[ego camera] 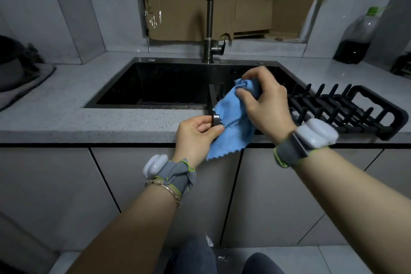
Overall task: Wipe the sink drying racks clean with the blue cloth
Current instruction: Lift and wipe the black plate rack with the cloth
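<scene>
Head view: blue cloth (231, 122) over sink (155, 60).
Bunched cloth clamped in my right fingers (242, 94); my left fingers (216, 129) pinch a bar (216, 119) by its grey end.

Both bare forearms reach in from below. The left hand (198, 138) sits lower and nearer, thumb and curled fingers pinching the end of a rack bar (215, 119). The right hand (264, 104) is higher and farther out, back of the hand up, wrist bent, fingers curled round a bunch of cloth (230, 118). The hands are near each other, not touching.
</scene>
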Motion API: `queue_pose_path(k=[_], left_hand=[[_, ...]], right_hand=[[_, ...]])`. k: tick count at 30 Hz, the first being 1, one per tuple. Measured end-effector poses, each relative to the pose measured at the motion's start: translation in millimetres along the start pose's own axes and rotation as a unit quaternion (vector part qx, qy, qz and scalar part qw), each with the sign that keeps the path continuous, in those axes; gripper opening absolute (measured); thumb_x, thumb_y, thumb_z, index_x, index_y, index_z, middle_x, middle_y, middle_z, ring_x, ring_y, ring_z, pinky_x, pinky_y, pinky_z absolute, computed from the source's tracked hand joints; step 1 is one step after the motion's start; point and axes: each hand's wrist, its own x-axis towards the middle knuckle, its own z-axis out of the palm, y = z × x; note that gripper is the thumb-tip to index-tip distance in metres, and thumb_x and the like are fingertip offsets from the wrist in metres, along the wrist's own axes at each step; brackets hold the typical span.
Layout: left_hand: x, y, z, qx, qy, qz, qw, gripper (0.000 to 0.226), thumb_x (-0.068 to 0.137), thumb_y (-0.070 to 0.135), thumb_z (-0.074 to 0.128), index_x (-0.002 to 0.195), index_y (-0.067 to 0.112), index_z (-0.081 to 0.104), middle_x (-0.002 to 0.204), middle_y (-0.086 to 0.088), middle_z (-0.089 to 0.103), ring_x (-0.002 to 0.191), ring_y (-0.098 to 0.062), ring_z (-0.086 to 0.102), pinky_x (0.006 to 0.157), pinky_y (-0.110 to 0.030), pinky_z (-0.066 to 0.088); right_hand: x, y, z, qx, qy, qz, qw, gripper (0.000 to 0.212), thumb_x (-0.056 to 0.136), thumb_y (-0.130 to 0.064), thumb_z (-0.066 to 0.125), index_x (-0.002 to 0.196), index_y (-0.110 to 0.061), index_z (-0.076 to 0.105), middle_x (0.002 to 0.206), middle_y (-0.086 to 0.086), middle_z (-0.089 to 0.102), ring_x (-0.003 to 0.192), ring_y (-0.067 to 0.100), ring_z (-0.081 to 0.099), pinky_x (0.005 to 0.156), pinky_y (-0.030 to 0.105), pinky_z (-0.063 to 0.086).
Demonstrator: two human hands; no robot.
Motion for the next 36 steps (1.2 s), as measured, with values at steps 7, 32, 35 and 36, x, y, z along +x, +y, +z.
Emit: queue_pose_path(k=[7, 32, 35, 36], left_hand=[[-1.1, 1.6, 0.1, 0.008, -0.005, 0.011, 1.0, 0.022, 0.082, -0.006, 0.066, 0.081, 0.016, 0.066, 0.064, 0.017, 0.068, 0.064, 0.005, 0.065, 0.064, -0.009, 0.049], [-2.8, 1.7, 3.1, 0.052, 0.034, 0.007, 0.998, 0.016, 0.081, -0.001, 0.069, 0.093, 0.008, 0.064, 0.08, 0.005, 0.066, 0.065, 0.011, 0.062, 0.066, -0.005, 0.047], [-3.3, 1.3, 3.1, 0.052, 0.03, 0.008, 0.998, 0.015, 0.081, -0.002, 0.068, 0.084, 0.013, 0.065, 0.076, 0.008, 0.066, 0.063, 0.01, 0.062, 0.064, -0.005, 0.047], [-4.1, 2.4, 2.7, 0.052, 0.031, 0.01, 0.998, 0.018, 0.081, -0.003, 0.068, 0.081, 0.015, 0.065, 0.073, 0.011, 0.066, 0.062, 0.01, 0.063, 0.063, -0.005, 0.046]], right_hand=[[16.8, 0.9, -41.8, 0.026, -0.027, 0.047, 0.998, 0.019, 0.082, -0.005, 0.064, 0.094, -0.018, 0.056, 0.089, -0.011, 0.058, 0.087, 0.007, 0.058, 0.076, 0.015, 0.049], [-18.5, 27.5, 2.9, -0.191, -0.057, -0.142, 0.97, 0.013, 0.068, 0.0, 0.055, 0.078, -0.002, 0.063, 0.064, 0.014, 0.062, 0.058, 0.035, 0.058, 0.058, 0.031, 0.036], [-0.7, 21.6, -11.1, -0.05, 0.088, -0.025, 0.995, 0.014, 0.081, -0.002, 0.05, 0.089, -0.003, 0.062, 0.078, 0.006, 0.064, 0.073, 0.022, 0.061, 0.071, 0.035, 0.048], [8.9, 18.6, -20.8, -0.007, 0.119, 0.011, 0.993, 0.012, 0.085, -0.004, 0.051, 0.091, -0.005, 0.061, 0.079, -0.004, 0.061, 0.073, 0.008, 0.059, 0.072, 0.027, 0.049]])
